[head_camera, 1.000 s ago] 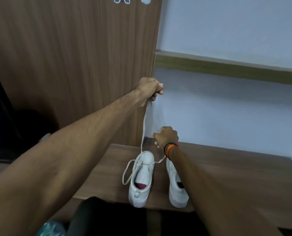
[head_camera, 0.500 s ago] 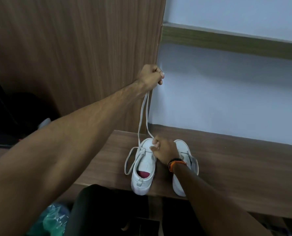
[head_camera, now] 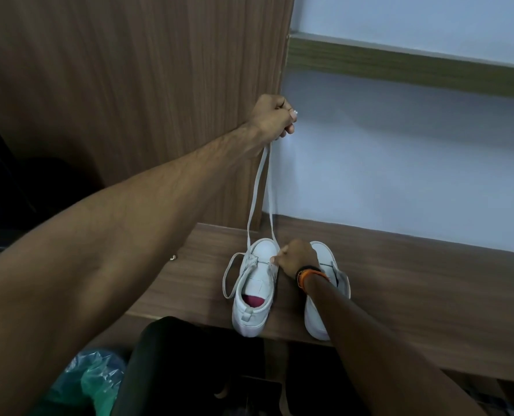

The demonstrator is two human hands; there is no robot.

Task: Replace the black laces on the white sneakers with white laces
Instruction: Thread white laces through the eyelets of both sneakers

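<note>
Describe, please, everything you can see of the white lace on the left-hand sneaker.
The white lace is a flat, off-white band that looks like woven fabric. Two strands rise taut from the front eyelets of the left white sneaker to the left hand, which grips them high against the wooden panel. A slack loop hangs off the sneaker's left side onto the wooden shelf. The right hand pinches the lace at the sneaker's right eyelets. Its tips are not visible.

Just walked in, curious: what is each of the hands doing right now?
Left hand: raised, gripping the white lace.
Right hand: down at the left sneaker, pinching the lace there.
</note>
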